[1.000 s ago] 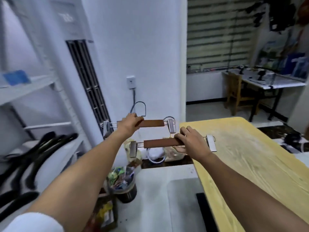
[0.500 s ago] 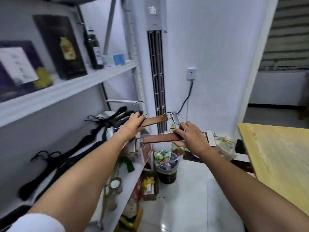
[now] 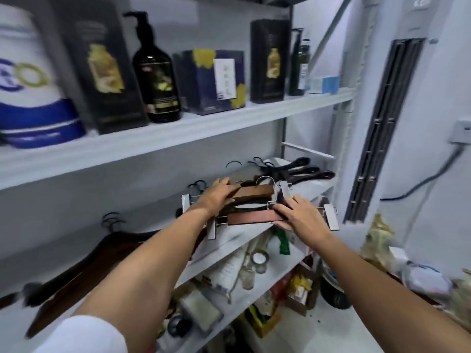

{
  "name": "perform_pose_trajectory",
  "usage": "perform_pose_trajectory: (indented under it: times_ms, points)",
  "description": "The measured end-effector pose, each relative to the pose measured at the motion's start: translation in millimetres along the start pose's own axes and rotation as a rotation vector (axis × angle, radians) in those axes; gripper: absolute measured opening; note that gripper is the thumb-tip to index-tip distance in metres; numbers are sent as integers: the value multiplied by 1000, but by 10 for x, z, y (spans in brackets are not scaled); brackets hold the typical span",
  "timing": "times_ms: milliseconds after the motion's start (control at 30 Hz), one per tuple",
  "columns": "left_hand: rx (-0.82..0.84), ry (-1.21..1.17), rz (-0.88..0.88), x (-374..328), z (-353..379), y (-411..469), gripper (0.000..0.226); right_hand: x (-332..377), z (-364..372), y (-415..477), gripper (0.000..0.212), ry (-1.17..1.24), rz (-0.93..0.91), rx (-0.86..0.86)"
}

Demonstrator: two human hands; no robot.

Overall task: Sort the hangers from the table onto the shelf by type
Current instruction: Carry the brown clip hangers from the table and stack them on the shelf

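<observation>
Even, cool indoor light with soft shadows and no glare. Motion blur smears the edges. Wide-angle distortion bends the shelf (image 3: 178,133).

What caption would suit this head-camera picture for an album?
Left hand and right hand hold brown clip hangers at a shelf of black hangers.

White wall (image 3: 448,93) with socket (image 3: 461,132) and dark cable (image 3: 420,185); tall white air conditioner (image 3: 414,24) alongside; pale glossy floor (image 3: 344,332) below.
</observation>
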State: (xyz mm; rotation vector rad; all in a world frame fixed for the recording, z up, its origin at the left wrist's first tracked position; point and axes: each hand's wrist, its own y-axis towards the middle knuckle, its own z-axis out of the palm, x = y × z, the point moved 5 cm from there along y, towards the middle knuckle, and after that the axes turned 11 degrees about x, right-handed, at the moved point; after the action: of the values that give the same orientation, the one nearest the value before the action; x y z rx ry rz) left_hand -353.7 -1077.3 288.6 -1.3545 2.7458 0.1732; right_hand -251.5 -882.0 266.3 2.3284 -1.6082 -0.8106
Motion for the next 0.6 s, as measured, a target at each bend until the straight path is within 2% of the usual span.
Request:
perform_pose_trajectory:
  times_ms: [300, 600]
  points:
    - [8, -6, -321, 540, -2, -1181, 45, 813, 18, 383, 46, 142, -228, -80]
    - [83, 10, -590, 743, 279, -2077, 51, 1551, 63, 343, 38, 240, -399, -50]
